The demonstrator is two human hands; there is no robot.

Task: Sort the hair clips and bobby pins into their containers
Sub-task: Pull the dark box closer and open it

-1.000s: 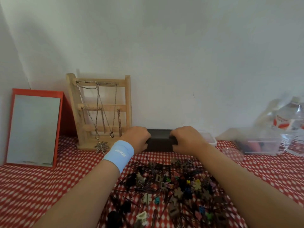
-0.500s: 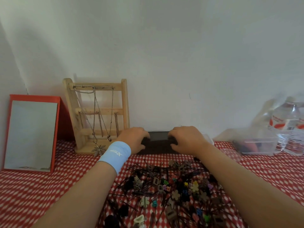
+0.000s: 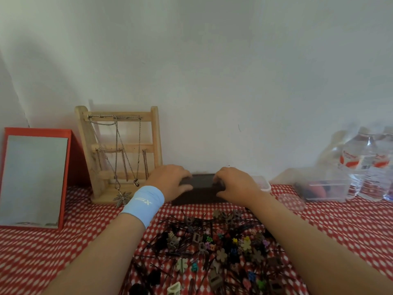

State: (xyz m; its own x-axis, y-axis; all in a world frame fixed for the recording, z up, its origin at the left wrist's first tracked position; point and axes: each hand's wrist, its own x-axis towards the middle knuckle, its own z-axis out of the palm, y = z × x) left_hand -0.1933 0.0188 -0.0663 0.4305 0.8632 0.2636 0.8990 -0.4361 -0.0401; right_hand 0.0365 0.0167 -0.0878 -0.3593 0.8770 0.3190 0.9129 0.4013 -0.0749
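Clamping the dark box [image 3: 202,189] at its 2 ends, left hand [image 3: 170,180] and right hand [image 3: 236,185] curl fingers over it; it lies crosswise, just beyond the pile [image 3: 221,248].

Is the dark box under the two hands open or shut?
Shut, it seems: the dark box shows a flat lid and no gap; left hand and right hand grip it.

A red-framed mirror [image 3: 34,177] leans at the far left of the table [image 3: 42,252], which is covered with a red-and-white cloth. Just beside it stands a wooden rack [image 3: 156,135] hung with necklaces [image 3: 122,198]. Water bottles [image 3: 365,165] stand at the far right.
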